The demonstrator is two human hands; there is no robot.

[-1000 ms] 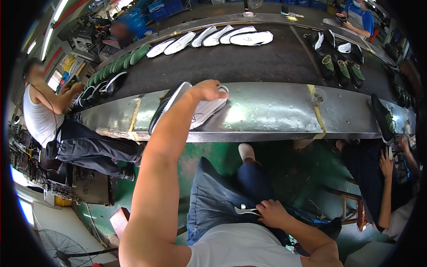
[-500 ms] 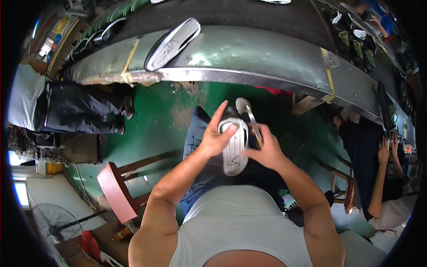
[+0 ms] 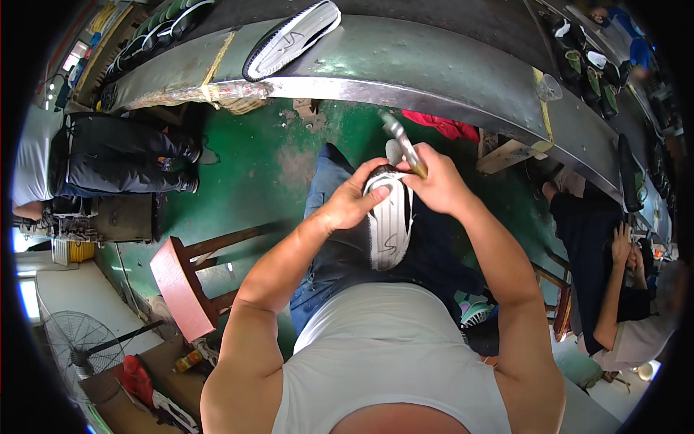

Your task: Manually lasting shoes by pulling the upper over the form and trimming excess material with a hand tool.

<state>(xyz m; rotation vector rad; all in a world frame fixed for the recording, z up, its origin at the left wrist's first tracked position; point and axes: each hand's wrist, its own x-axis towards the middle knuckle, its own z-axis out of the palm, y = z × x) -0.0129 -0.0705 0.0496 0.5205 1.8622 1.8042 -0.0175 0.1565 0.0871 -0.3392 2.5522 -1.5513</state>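
Note:
Over my lap I hold a shoe with its pale, lined underside up and a dark curving mark near the close end. My left hand is closed round its far end, thumb pressed on the underside. My right hand grips a metal hand tool with a brownish handle; its far end is smeared by motion, so I cannot tell its exact kind. The right fingertips are at the shoe's dark far edge. A similar shoe lies underside up on the metal edge of the bench beyond.
A long metal-edged bench runs across the far side, with rows of shoes at the right. A pink-topped stool stands at left, above a fan. People work at left and right.
My right hand has moved up along the shoe to its far edge, with the tool swung outward. The left hand and shoe have shifted slightly right; the view has tilted.

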